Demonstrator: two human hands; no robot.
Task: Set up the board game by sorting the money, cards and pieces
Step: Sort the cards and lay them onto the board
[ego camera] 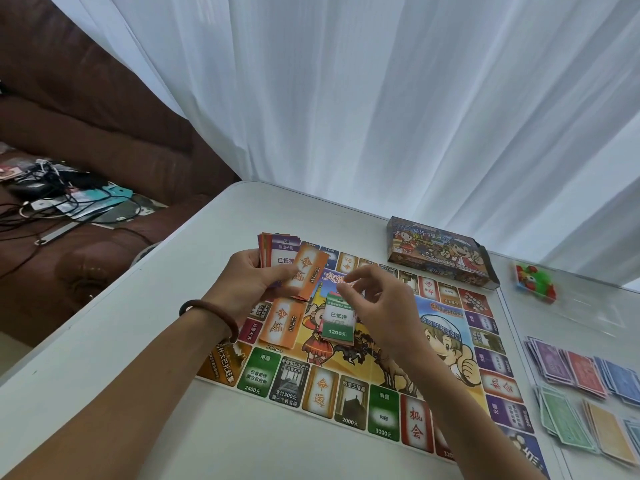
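The colourful game board [349, 386] lies flat on the white table [145, 341]. My left hand [256, 282] grips a fanned stack of cards [280, 254], with an orange card [308, 271] sticking out under the thumb. Another orange card [282, 322] lies on the board below it. My right hand [377, 306] hovers over a small pile of green-topped cards [337, 320] in the board's middle, its fingers loosely curled and apart. Whether it touches the pile cannot be told.
The game box [441, 252] stands at the board's far right corner. A bag of red and green pieces [535, 282] lies right of it. Sorted stacks of paper money [585, 396] cover the table's right side. A brown sofa with cables [62, 199] is on the left.
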